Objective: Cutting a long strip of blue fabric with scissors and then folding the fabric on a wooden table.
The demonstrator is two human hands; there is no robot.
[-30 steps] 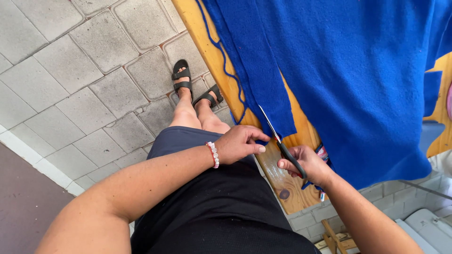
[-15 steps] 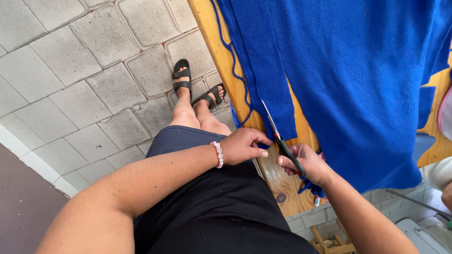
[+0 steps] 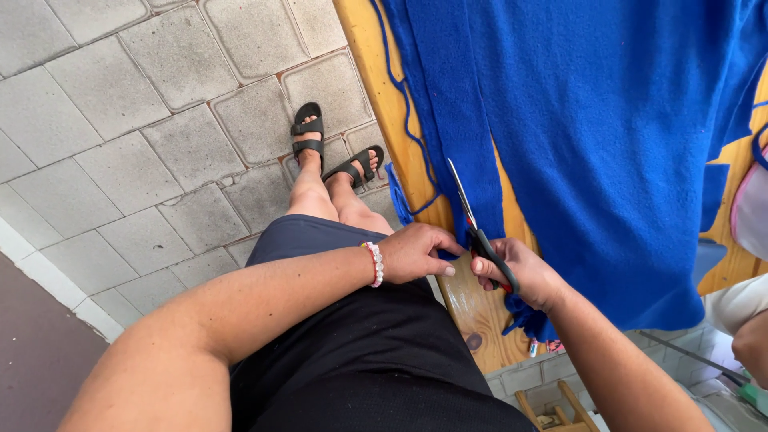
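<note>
A large sheet of blue fleece fabric (image 3: 608,136) lies over a wooden table (image 3: 376,72). My right hand (image 3: 520,276) grips black-handled scissors (image 3: 474,224), whose blades point up along a cut between a narrow blue strip (image 3: 448,120) and the main sheet. My left hand (image 3: 416,252), with a bead bracelet on its wrist, pinches the near end of that strip at the table's edge, right beside the scissor handles.
I sit with my legs under the table's edge, feet in black sandals (image 3: 320,148) on grey paving stones (image 3: 144,136). Another person's arm (image 3: 748,320) shows at the right edge. A small wooden stool (image 3: 560,408) stands below the table.
The view has shifted slightly. The scissors have advanced a little along the cut, and both hands stay on the strip's near end.
</note>
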